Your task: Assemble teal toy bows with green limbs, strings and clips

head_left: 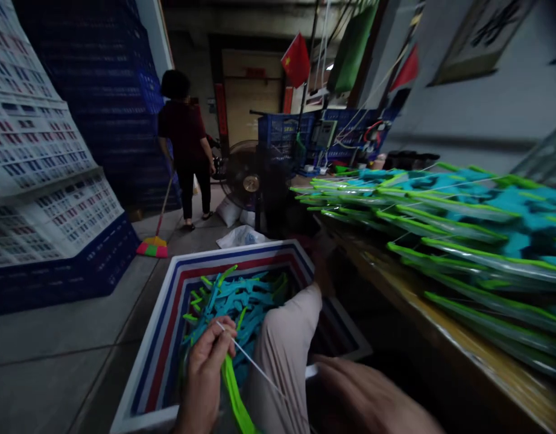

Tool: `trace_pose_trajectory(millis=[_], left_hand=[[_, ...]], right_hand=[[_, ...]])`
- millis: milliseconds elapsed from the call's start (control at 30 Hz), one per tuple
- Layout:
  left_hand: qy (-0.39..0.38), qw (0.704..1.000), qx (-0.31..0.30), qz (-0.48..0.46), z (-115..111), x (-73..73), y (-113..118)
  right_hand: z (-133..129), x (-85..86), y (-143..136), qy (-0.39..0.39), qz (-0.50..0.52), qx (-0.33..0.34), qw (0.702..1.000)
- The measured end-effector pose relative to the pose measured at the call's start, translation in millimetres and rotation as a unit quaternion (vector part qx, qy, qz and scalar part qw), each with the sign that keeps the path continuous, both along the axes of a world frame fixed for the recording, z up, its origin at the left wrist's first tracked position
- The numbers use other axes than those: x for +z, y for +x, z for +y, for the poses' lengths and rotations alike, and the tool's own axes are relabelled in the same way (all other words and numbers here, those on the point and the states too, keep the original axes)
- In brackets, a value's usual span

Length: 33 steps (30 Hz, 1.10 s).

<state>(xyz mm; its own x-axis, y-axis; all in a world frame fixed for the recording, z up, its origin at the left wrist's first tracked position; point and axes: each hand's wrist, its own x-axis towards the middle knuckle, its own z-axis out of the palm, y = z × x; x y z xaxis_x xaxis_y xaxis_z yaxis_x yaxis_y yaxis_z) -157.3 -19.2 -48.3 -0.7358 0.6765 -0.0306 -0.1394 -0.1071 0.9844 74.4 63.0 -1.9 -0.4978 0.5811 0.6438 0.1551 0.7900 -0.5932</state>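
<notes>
My left hand (208, 367) is closed in a pinch on a thin white string (255, 366), with a bright green strip (234, 398) hanging just beneath its fingers. The string slants down to the right across my trouser leg. Low on the right, my right hand (357, 386) is smeared by motion, and its fingertips are too blurred to read. Beyond my left hand, blue and green plastic pieces (248, 295) lie heaped in a striped, white-rimmed container (158, 319).
Stacked green and blue pieces (459, 223) cover a wooden table (395, 301) on the right. A fan (251, 182) stands ahead. Near it, a person (185, 144) holds a broom (154, 246). Crates (92, 229) rise on the left.
</notes>
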Motion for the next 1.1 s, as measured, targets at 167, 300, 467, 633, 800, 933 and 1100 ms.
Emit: trace_pose_trajectory(millis=[167,300,467,633,800,933,1100], left_hand=[[0.002,1.0,-0.021,-0.018,-2,13.1,7],[0.025,0.999,0.01,-0.03,-3,5.2,8],[0.029,0.999,0.013,-0.029,-4,-0.8,20],[0.051,0.986,0.035,-0.157,-11,-10.4,21],[0.084,0.96,0.037,-0.265,-16,-13.6,7],[0.104,0.96,0.03,-0.258,-18,-9.4,4],[0.157,0.952,-0.024,-0.26,-24,-13.5,3]], right_hand=[[-3,16.6,-114,-0.476,-0.01,0.166,0.863],[-7,-12.9,-136,-0.663,0.076,0.173,0.725],[-9,-34.0,-116,-0.694,0.078,0.171,0.695],[-9,-25.3,-112,-0.63,0.037,0.086,0.771],[-9,-2.9,-110,-0.406,-0.005,0.093,0.909],[-13,1.9,-113,-0.222,-0.086,0.099,0.966],[-18,-6.8,-119,-0.165,-0.111,0.094,0.975]])
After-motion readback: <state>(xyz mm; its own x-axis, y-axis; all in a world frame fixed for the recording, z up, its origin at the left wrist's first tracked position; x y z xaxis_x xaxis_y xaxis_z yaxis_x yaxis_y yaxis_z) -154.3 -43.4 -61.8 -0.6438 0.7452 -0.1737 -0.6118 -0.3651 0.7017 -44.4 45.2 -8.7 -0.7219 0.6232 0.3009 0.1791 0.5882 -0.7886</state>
